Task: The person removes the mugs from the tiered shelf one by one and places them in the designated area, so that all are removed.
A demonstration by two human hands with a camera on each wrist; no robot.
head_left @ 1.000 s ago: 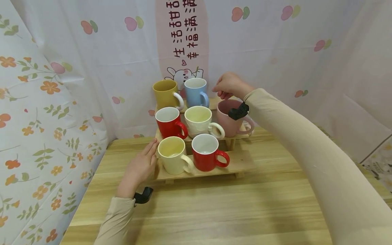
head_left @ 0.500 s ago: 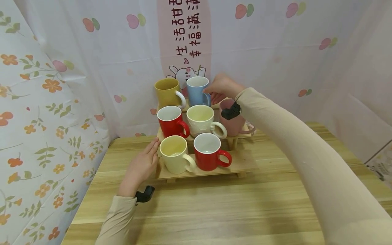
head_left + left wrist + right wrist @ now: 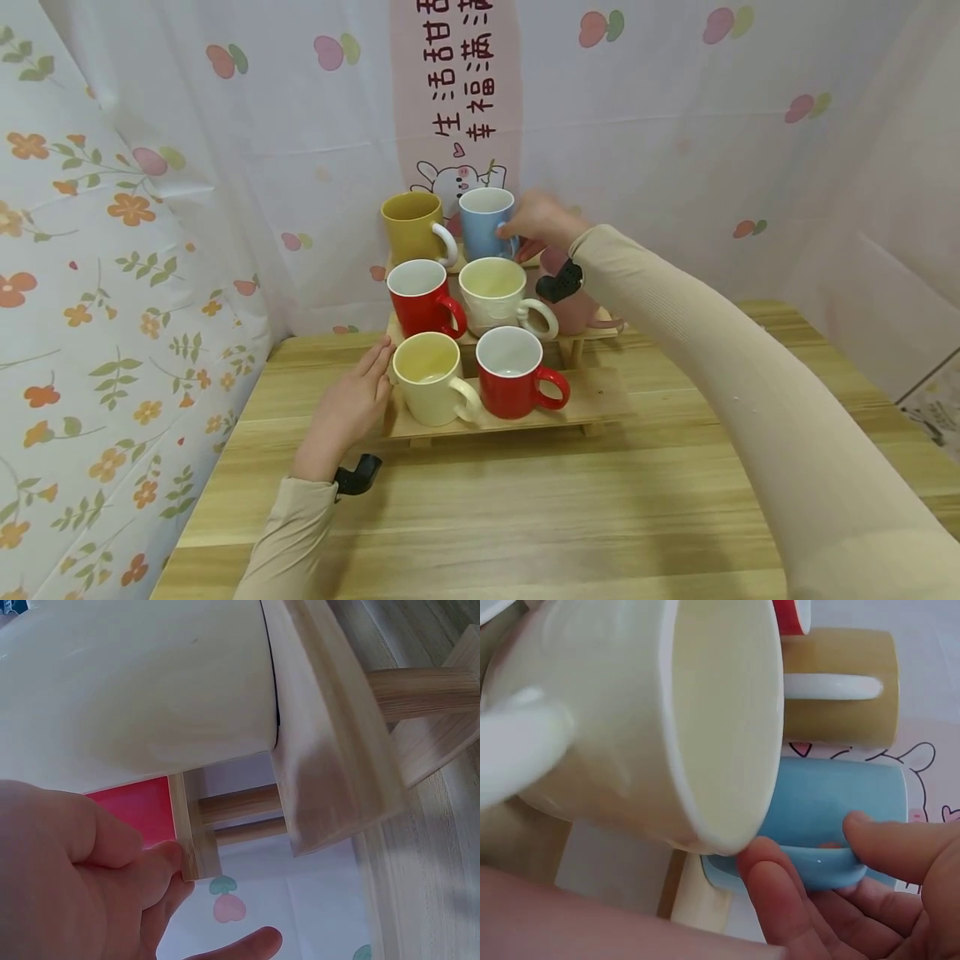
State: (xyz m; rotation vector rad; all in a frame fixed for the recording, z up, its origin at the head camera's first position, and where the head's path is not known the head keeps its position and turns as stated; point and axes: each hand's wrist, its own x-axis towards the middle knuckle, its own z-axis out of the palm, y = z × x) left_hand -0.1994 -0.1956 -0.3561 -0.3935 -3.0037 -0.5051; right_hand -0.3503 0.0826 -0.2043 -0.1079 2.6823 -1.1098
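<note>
On a tiered wooden rack (image 3: pixel 600 395) stand several mugs. My right hand (image 3: pixel 538 218) is at the top tier, gripping the handle of a light blue mug (image 3: pixel 478 233); in the right wrist view, the thumb lies on one side of the handle (image 3: pixel 821 868) and fingers on the other. The blue mug stands upright beside a mustard mug (image 3: pixel 412 232) with a white handle. At the rack's left side, my left hand (image 3: pixel 351 408) rests straight fingers against the wood, next to a pale yellow mug (image 3: pixel 423 392). The left wrist view shows a fingertip at a shelf end (image 3: pixel 196 840).
The middle tier carries a red mug (image 3: pixel 416 312), a cream mug (image 3: pixel 487 310) and a pink mug (image 3: pixel 576 312), partly hidden behind my right wrist. Another red mug (image 3: pixel 506 387) is on the bottom tier. A patterned curtain (image 3: pixel 637 125) hangs behind the wooden table (image 3: pixel 480 517).
My right hand has moved left and slightly down from above the pink mug to the blue mug and taken its handle. My left hand has stayed at the rack's side.
</note>
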